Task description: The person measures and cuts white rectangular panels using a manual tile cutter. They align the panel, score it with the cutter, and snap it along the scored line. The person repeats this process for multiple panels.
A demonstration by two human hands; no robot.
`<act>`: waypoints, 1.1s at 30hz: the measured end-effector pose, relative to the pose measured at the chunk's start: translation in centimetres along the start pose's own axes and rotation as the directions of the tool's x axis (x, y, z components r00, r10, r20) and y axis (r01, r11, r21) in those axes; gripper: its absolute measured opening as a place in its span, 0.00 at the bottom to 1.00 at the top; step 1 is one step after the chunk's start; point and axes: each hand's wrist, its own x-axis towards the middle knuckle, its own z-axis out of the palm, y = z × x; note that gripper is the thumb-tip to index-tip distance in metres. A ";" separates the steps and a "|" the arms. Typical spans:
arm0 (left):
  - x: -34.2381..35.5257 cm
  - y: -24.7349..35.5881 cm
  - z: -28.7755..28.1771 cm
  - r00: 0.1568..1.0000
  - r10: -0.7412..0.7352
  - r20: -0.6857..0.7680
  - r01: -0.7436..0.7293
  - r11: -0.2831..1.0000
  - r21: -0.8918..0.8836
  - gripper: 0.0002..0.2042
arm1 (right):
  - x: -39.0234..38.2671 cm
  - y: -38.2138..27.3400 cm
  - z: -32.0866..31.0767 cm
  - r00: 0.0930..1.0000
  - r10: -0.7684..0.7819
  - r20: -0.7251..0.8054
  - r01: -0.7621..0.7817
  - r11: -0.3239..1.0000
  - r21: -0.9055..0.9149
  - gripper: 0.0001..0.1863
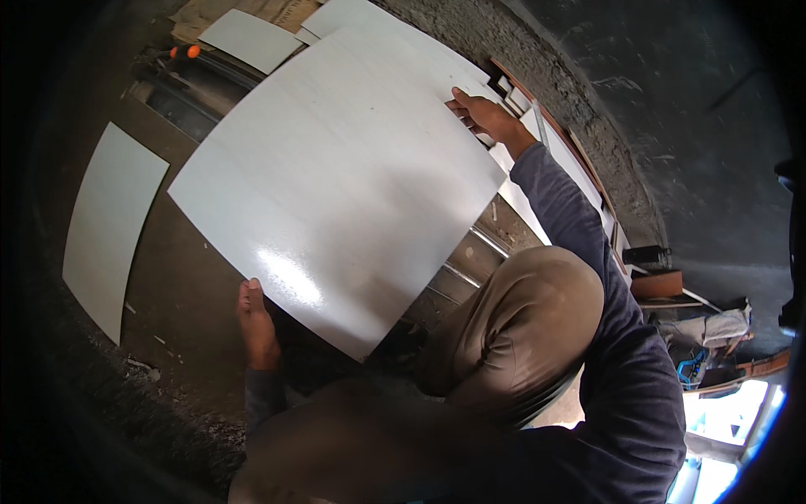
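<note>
A large glossy white tile (336, 160) lies tilted across the middle, with a bright reflection and a soft shadow on its near part. At its near left edge, my left hand (256, 326) grips the rim, the thumb showing along it and the other fingers partly hidden. My right hand (487, 115) holds the far right edge with bent fingers. Under the tile runs a tile cutter, its metal rails (489, 242) showing on the near right side. The cutter's dark far end (180, 92), with orange knobs (193, 52), emerges at the upper left.
A cut white tile piece (113, 231) lies on the brown floor at the left. Another white piece (249, 40) rests on cardboard (281, 12) at the top. More tiles lean along the rough wall edge at the right. My bent knee (541, 294) is close to the tile's near right side.
</note>
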 end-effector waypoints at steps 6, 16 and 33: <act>0.4 -0.1 -0.3 0.991 -0.129 -0.038 0.131 0.990 0.049 0.25 | -3.5 4.1 -3.3 0.991 0.102 0.091 -0.111 0.988 0.106 0.27; -0.1 0.4 -0.1 1.000 -0.001 0.009 0.001 0.999 0.047 0.15 | -4.8 10.8 -2.3 0.996 0.090 -0.010 -0.090 0.996 0.018 0.24; 0.5 -1.6 -0.1 0.988 0.086 -0.126 -0.051 0.965 0.256 0.17 | -9.2 17.5 -7.2 0.849 -0.452 -0.275 0.047 0.583 -0.811 0.33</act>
